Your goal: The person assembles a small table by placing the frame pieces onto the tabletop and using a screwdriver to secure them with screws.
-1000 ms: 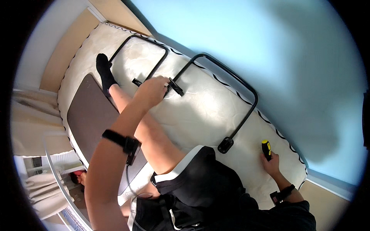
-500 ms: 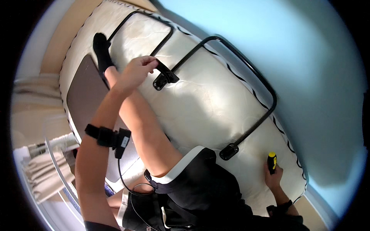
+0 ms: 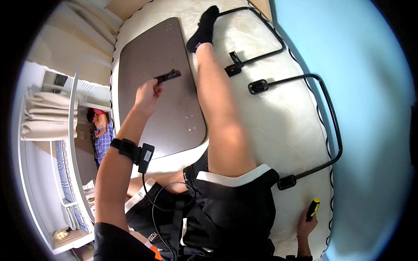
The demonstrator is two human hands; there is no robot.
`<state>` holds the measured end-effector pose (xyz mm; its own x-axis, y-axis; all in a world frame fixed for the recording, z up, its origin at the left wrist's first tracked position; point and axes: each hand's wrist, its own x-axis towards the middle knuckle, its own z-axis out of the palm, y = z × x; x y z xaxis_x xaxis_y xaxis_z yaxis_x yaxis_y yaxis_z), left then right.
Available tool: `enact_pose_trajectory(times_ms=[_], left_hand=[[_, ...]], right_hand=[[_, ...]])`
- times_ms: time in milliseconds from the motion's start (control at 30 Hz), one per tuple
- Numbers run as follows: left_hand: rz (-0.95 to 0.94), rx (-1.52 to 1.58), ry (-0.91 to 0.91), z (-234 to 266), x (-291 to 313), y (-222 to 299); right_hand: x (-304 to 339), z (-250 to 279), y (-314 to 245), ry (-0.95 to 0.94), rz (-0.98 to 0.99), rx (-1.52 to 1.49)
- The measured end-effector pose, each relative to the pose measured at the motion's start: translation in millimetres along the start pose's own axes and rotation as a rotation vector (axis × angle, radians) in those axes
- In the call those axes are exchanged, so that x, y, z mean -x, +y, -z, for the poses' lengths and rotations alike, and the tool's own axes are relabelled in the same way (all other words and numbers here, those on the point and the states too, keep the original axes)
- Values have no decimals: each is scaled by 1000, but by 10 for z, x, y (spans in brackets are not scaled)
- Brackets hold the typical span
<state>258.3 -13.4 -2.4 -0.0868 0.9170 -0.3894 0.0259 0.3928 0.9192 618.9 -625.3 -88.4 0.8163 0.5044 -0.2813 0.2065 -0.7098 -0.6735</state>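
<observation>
Black shorts (image 3: pixel 235 202) with white trim, worn, on the near side of the brown board (image 3: pixel 152 117), which serves as the reference. Right hand (image 3: pixel 307 226), well to the right of the board on its near side: closed around a yellow-and-black tool handle (image 3: pixel 312 210), yellow end up; its working end is hidden. Black cable (image 3: pixel 156 191), one, looping just near of the board and running to a black wrist strap (image 3: pixel 128 148) on the left forearm. Near metal leg (image 3: pixel 337 126), black bent tube, right of the board, with an oval plate at each end. Mattress (image 3: pixel 278 130), pale, dark-and-white edging, beneath the board. Left hand (image 3: pixel 147 96), above the board: thumb and fingers pinching one end of a small black clip (image 3: pixel 169 76); whether the clip touches the board cannot be told. Far metal leg (image 3: pixel 278 35), black bent tube, right of the board's far half; a second clip (image 3: pixel 236 59) stands at its nearer end. Black sock (image 3: pixel 204 32), on a foot just right of the board's far end. Second person (image 3: pixel 101 126), well left of the board, beside a checked blue cloth (image 3: pixel 104 144). Blue wall (image 3: pixel 370 108), far right of the board.
</observation>
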Motion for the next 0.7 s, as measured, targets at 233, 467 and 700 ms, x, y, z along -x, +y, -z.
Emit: enact_pose_trajectory(times_ms=[233, 467, 700], left_hand=[[127, 10, 166, 655, -40, -557], [141, -124, 216, 1240, 177, -551], [-95, 130, -38, 1542, 1248, -60]], right_hand=[[-78, -8, -441, 8, -232, -319], [-550, -289, -977, 94, 441, 53], [-937, -172, -1539, -131, 974, 737]])
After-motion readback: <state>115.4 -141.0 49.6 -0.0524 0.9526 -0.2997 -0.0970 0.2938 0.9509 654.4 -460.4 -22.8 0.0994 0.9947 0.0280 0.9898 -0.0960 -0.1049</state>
